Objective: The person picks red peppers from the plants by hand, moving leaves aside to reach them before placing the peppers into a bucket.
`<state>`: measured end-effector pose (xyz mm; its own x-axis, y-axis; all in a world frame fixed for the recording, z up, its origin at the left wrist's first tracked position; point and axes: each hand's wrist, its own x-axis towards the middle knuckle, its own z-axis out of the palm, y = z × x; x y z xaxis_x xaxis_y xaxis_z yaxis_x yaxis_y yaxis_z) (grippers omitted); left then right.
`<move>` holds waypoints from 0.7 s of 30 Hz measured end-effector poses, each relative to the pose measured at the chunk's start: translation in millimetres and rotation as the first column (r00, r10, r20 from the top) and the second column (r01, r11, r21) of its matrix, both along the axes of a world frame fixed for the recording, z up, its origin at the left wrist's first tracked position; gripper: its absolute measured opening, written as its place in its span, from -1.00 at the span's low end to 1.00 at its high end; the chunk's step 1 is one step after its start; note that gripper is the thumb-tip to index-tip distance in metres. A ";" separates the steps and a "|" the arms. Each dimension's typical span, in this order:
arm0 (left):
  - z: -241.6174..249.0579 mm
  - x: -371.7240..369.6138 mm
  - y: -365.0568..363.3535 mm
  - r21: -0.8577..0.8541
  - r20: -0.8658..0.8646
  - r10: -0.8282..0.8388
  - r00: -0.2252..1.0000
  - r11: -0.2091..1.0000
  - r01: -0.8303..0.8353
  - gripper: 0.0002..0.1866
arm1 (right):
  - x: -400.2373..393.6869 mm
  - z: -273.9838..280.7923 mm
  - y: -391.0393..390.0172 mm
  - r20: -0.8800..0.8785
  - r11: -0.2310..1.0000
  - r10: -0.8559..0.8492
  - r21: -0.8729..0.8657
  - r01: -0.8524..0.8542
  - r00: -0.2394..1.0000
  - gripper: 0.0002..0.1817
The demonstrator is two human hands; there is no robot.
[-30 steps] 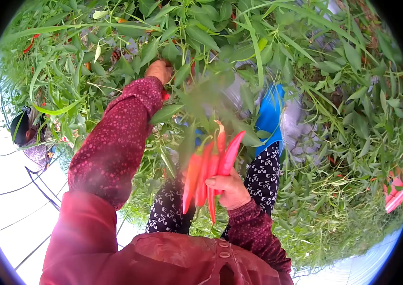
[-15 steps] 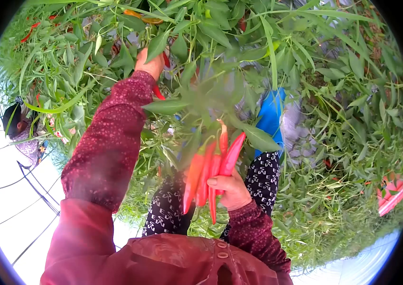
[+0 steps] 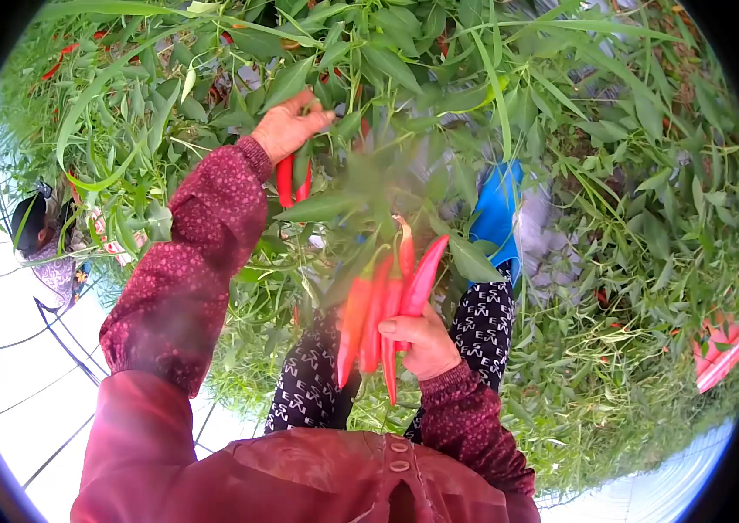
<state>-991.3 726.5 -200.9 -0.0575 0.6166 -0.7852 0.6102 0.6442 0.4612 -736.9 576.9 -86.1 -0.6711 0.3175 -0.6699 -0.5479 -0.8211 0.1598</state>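
My left hand is among the leaves of a chili plant, its fingers curled and its thumb pointing right. A red chili pepper sticks out from under its palm, and the hand is closed on it, though the upper end is hidden. Beside it a second red chili shows partly behind a leaf. My right hand, lower and near my lap, is closed round a bunch of several red chili peppers. Their tips point down and their stalks up, with the thumb lying across the front.
Dense pepper plants and long grass blades surround me. A blue boot stands beyond my patterned trouser leg. At far right lies a red-and-white bag. Another person is among the plants at far left.
My left hand has come out from behind the leaves, shifting slightly right, and its fingers and thumb now show. More of the red chilies beneath it is visible. The right hand and bunch stay nearly still.
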 end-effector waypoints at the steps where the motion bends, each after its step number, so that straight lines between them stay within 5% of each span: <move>1: -22.8 -11.5 -7.4 -0.029 0.121 -0.187 0.975 0.981 0.191 -0.83 | -0.2 -1.2 -0.7 -0.014 1.000 -0.007 -0.005 0.007 1.000 -0.41; 3: -21.6 6.5 -9.4 0.141 -0.240 -0.345 0.907 0.912 0.384 -0.80 | 0.8 -3.0 -1.1 -0.017 1.000 -0.009 -0.011 0.009 1.000 -0.40; 4: -23.2 12.5 -6.0 0.142 -0.239 -0.345 0.908 0.912 0.384 -0.80 | 1.6 -3.5 -1.4 -0.019 1.000 -0.007 -0.019 0.007 1.000 -0.39; 5: -25.5 17.6 0.1 0.021 -0.073 0.019 0.997 1.000 -0.017 -0.75 | 2.7 -3.4 -0.4 -0.018 1.000 -0.005 -0.018 0.005 1.000 -0.39; 6: -27.0 21.3 6.6 -0.158 0.036 0.403 0.914 0.906 -0.393 -0.70 | 3.8 -2.8 1.4 -0.030 1.000 -0.004 -0.012 0.004 1.000 -0.37; 7: -35.9 17.1 8.0 -0.158 0.037 0.404 0.914 0.906 -0.394 -0.70 | 4.3 -2.6 2.2 -0.042 1.000 -0.004 -0.008 0.004 0.999 -0.35; 9: -65.0 0.6 -0.4 -0.206 -0.051 -0.045 0.998 0.978 0.034 -0.66 | 4.5 -4.1 0.6 -0.056 1.000 -0.012 -0.012 0.012 0.998 -0.34; 10: -81.2 -3.2 -11.6 -0.134 -0.305 -0.413 0.858 0.911 0.391 -0.65 | 5.0 -4.4 -0.6 -0.067 1.000 -0.021 -0.018 0.020 0.998 -0.33; 11: -89.7 -2.8 -19.4 -0.133 -0.306 -0.412 0.858 0.911 0.390 -0.65 | 5.0 -3.8 -1.2 -0.067 1.000 -0.019 -0.017 0.018 0.998 -0.33; 13: -101.3 -1.1 -24.6 0.151 -0.307 -0.201 0.930 0.955 0.256 -0.67 | 3.6 -3.1 0.0 -0.081 0.999 -0.038 -0.030 0.036 0.996 -0.31; 14: -105.0 -1.8 -19.2 0.056 -0.071 -0.207 0.976 0.976 0.212 -0.70 | 2.7 -3.7 -1.1 -0.081 0.999 -0.034 -0.025 0.032 0.996 -0.31; 17: -106.9 -6.0 -16.7 -0.124 0.001 -0.163 0.987 0.979 0.162 -0.58 | 1.8 -3.2 -4.1 -0.092 0.997 -0.059 -0.059 0.054 0.994 -0.31; 21: -62.4 -3.3 -32.7 0.113 -0.128 -0.075 0.989 0.990 0.090 -0.74 | 2.3 -2.8 -0.2 -0.102 0.999 -0.014 -0.043 0.010 0.995 -0.34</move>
